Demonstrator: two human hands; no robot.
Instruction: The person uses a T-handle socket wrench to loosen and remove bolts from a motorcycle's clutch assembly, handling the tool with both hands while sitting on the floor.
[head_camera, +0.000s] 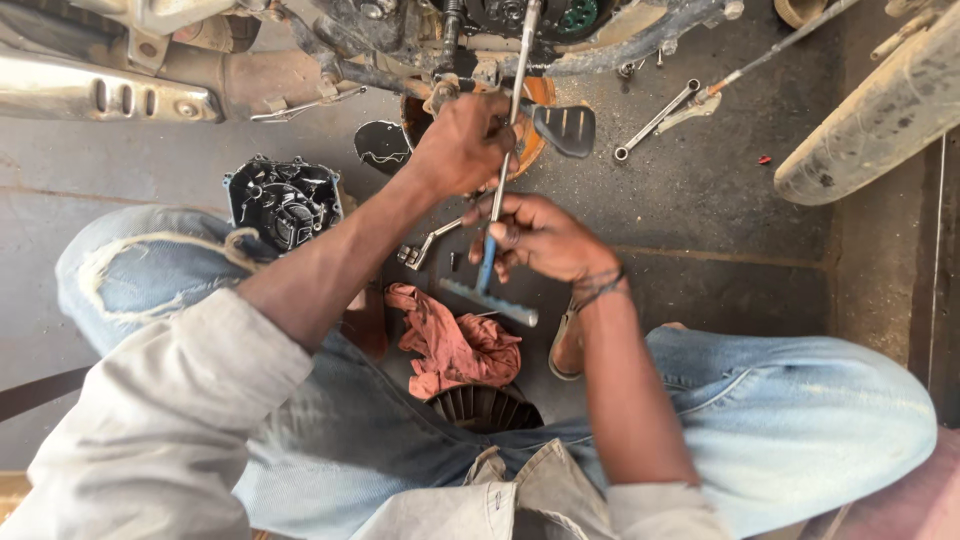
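Observation:
I crouch over the underside of a motorcycle engine (520, 20) at the top. A long T-handle wrench (510, 110) with a blue grip and crossbar runs from my lap up into the engine. My left hand (462, 142) is closed around its steel shaft high up, near the engine. My right hand (537, 235) grips the shaft lower down, just above the blue handle (487, 290). A black foot peg (565, 128) sticks out beside my left hand.
A black engine cover (285, 200) lies on the concrete at left. A reddish rag (455, 345) and a finned part (485, 408) lie between my knees. A spanner (655, 120) lies at upper right, a tyre (880, 115) at far right, an exhaust pipe (110, 95) at top left.

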